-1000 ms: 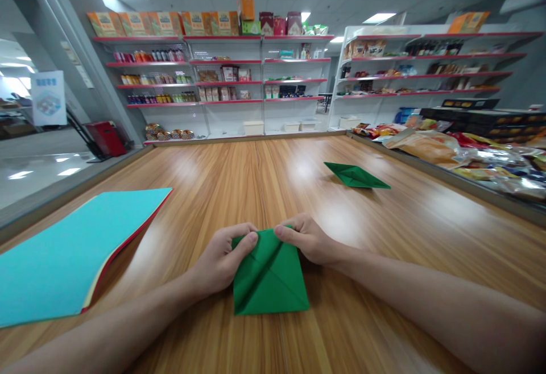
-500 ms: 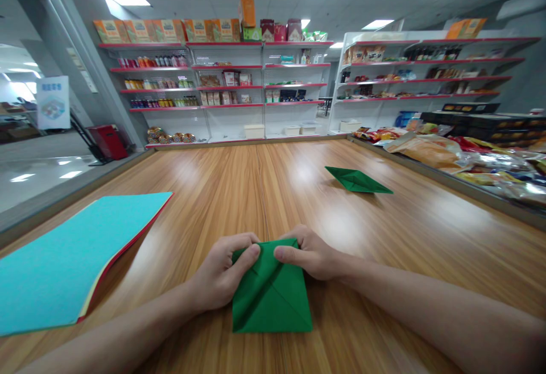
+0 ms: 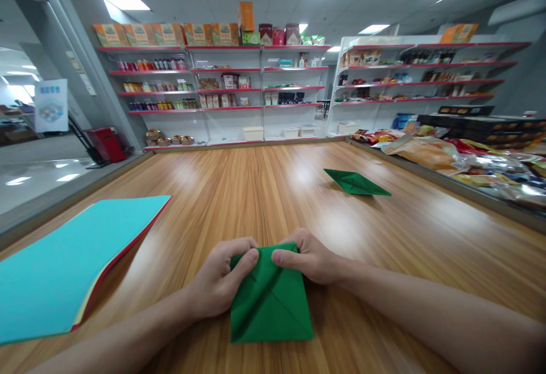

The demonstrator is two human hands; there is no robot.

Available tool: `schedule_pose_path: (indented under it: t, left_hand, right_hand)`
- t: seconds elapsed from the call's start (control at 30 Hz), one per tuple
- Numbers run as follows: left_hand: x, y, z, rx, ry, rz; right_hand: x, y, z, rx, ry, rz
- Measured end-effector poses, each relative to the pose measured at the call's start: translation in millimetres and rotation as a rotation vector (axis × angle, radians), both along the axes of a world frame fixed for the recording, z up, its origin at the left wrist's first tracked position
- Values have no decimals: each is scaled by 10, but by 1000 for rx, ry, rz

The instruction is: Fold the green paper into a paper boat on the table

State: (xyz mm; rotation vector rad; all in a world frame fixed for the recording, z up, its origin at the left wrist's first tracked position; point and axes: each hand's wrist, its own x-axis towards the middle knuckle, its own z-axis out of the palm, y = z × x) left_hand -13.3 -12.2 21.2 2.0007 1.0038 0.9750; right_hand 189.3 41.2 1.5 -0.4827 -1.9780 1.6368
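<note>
A square of folded green paper (image 3: pixel 273 306) with diagonal creases is held low over the wooden table at the front centre. My left hand (image 3: pixel 224 274) pinches its far left corner, thumb on top and fingers curled underneath. On the far right corner, my right hand (image 3: pixel 313 257) grips the same way, its thumb lying flat on the paper. The sheet bends slightly between the two thumbs. Most of the fingertips are hidden behind the paper. Farther off to the right, a folded green paper shape (image 3: pixel 356 182) with pointed ends rests on the table.
A stack of coloured paper (image 3: pixel 77 260), turquoise on top with red and yellow edges below, lies at the left of the wooden table (image 3: pixel 213 192). Packaged snacks (image 3: pixel 426 152) crowd the right side beyond the table's rim. Stocked shelves (image 3: pixel 226 87) stand behind.
Both hands keep their grip on the green paper. Its near edge sits slightly lower in view, and the whole scene has shifted a little with the camera.
</note>
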Motion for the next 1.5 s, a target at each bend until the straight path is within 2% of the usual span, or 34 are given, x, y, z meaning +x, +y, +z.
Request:
schedule_pose_path:
  t: [0.17, 0.4, 0.53, 0.6, 0.7, 0.77, 0.83, 0.87, 0.93, 1.0, 1.1, 1.2, 1.27, 1.33, 1.5]
  left_hand:
    - [3, 7, -23, -14, -4, -1]
    - [-6, 12, -24, -24, 20, 52]
    - [4, 19, -18, -35, 9, 14]
    - [8, 21, -14, -54, -11, -3]
    - [6, 23, -14, -107, -49, -6]
    - [-1, 31, -32, -144, -87, 15]
    - [-10, 54, -70, -169, -143, 75]
    - [-14, 72, -94, -172, -178, 125]
    - [-24, 120, -143, -141, -243, 267]
    - [-34, 174, -182, -77, -278, 418]
    - [-51, 243, -217, 7, -308, 593]
    - [-54, 274, -236, 19, -354, 669]
    - [-44, 275, -247, -40, -398, 617]
    - [-35, 270, -258, -169, -462, 485]
    - [-72, 275, -287, -495, -538, 78]
  right_hand:
    - [-8, -5, -9, -81, -15, -26]
    - [-19, 28, 35, -102, -79, -31]
    - [-22, 28, 14, -208, -52, 1]
    - [-23, 39, -19, -200, -39, -2]
    - [-34, 74, -87, -150, -18, -66]
    - [-46, 103, -128, -145, 3, -169]
    - [-58, 130, -147, -210, 69, -258]
    - [-62, 141, -146, -274, 115, -258]
    - [-67, 157, -132, -411, 208, -170]
    - [-71, 164, -111, -472, 274, -89]
    - [-91, 156, -92, -412, 311, -192]
    - [-139, 132, -83, -313, 145, -262]
    - [-173, 112, -81, -247, -28, -245]
    - [-196, 98, -86, -217, -120, -255]
    - [-165, 115, -107, -289, 48, -373]
